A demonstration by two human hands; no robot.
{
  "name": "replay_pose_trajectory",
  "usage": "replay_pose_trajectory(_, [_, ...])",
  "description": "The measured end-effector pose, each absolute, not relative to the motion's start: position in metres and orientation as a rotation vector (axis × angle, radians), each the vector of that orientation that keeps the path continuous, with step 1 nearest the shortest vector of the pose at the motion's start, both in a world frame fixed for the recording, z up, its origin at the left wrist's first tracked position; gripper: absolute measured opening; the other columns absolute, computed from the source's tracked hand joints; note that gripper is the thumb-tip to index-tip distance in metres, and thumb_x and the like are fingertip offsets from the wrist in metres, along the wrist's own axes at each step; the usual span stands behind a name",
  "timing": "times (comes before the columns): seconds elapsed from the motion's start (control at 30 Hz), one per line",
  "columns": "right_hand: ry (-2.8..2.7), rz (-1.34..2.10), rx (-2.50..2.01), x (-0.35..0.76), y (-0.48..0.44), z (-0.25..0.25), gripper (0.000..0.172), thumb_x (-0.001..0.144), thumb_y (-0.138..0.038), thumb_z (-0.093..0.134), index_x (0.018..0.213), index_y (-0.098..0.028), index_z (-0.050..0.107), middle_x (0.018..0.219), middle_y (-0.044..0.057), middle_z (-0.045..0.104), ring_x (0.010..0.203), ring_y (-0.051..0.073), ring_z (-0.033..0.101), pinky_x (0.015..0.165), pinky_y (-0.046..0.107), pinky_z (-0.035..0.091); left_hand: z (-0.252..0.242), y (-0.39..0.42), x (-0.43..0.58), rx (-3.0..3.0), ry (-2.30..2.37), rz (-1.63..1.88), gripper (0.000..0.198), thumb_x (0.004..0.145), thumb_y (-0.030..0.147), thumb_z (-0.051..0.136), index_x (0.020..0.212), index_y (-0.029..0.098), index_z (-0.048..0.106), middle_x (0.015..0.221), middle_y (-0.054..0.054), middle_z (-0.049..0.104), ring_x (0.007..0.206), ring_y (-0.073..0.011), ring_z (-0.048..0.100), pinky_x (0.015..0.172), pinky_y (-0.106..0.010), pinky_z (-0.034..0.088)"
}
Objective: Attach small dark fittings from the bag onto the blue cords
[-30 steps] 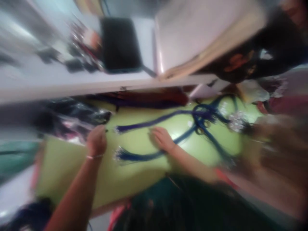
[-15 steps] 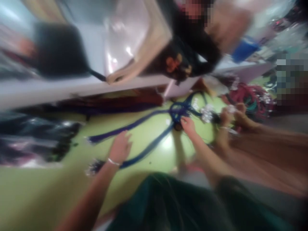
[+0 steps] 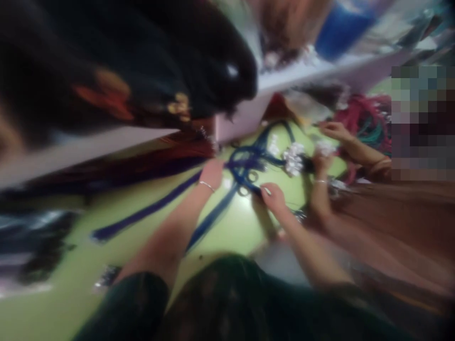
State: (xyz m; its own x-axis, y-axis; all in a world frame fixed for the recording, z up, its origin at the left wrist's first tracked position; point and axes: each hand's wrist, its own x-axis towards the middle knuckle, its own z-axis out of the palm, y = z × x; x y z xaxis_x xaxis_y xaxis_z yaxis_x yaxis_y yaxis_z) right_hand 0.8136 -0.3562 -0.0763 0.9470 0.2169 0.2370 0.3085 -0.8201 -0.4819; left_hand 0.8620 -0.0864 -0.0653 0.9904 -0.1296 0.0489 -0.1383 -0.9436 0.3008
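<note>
Long dark blue cords [image 3: 149,210] lie across a yellow-green table [image 3: 81,284] and gather into a tangle of loops [image 3: 245,166] near its middle. My left hand [image 3: 212,173], with a thin bracelet on the wrist, rests on the cords just left of the tangle. My right hand [image 3: 273,196] touches the cords at the tangle's near side, fingers curled. The picture is smeared by motion, so neither grip shows clearly.
Another person's two hands [image 3: 325,156] work on silvery clusters [image 3: 293,158] at the right. A person in dark clothing [image 3: 117,71] leans over a white shelf edge [image 3: 88,147] at the back. Red and teal cords [image 3: 366,125] are heaped far right.
The view swung right. My left hand slid along the blue cords from their loose ends up to the tangle. My right hand moved to the tangle and stays there.
</note>
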Motion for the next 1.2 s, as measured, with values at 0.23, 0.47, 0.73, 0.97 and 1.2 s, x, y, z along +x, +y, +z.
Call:
replay_pose_trajectory(0.23, [-0.619,-0.048,-2.613,0.834,-0.314,-0.065,0.036,0.085,-0.041,0.045,0.107,-0.016,0.061,0.110,0.012,0.058,0.105,0.026,0.046,0.093,0.042,0.035,-0.091,-0.097,0.891,2.871,0.066,-0.027,0.033,0.080,0.020,0.043,0.105,0.004,0.056,0.104,-0.026,0.055,0.105,-0.0386,0.046,0.083,-0.051,0.038])
replay_pose_trajectory(0.47, [-0.420,0.049,-2.824,0.871,-0.251,-0.083,0.031,0.083,-0.037,0.048,0.093,-0.010,0.060,0.098,0.020,0.054,0.097,0.033,0.043,0.082,0.049,0.036,-0.105,-0.070,0.895,2.777,0.104,0.034,0.035,0.084,0.020,0.035,0.112,0.009,0.053,0.111,-0.019,0.057,0.108,-0.0302,0.050,0.094,-0.043,0.037])
replay_pose_trajectory(0.73, [-0.379,-0.058,-2.494,0.896,-0.290,-0.081,0.028,0.090,-0.036,0.037,0.090,-0.015,0.057,0.093,0.013,0.059,0.090,0.025,0.051,0.084,0.041,0.040,-0.121,-0.057,0.895,2.624,0.263,0.155,0.044,0.087,0.023,0.027,0.125,0.006,0.043,0.116,-0.017,0.058,0.110,-0.0238,0.053,0.092,-0.034,0.042])
replay_pose_trajectory(0.97, [0.331,-0.376,-1.988,0.904,-0.351,-0.041,0.029,0.089,-0.044,0.036,0.074,-0.020,0.045,0.058,-0.004,0.044,0.048,0.010,0.040,0.048,0.023,0.037,-0.128,-0.064,0.899,2.621,0.271,0.155,0.045,0.085,0.022,0.031,0.125,0.005,0.045,0.120,-0.018,0.056,0.111,-0.0265,0.053,0.093,-0.036,0.041])
replay_pose_trajectory(1.2, [0.476,-0.622,-1.956,0.904,-0.389,-0.039,0.033,0.091,-0.044,0.022,0.081,-0.020,0.042,0.068,0.002,0.047,0.055,0.013,0.044,0.052,0.029,0.039,-0.117,-0.084,0.901,2.704,0.256,0.143,0.042,0.081,0.016,0.037,0.119,0.005,0.052,0.103,-0.020,0.061,0.099,-0.0310,0.055,0.088,-0.042,0.040])
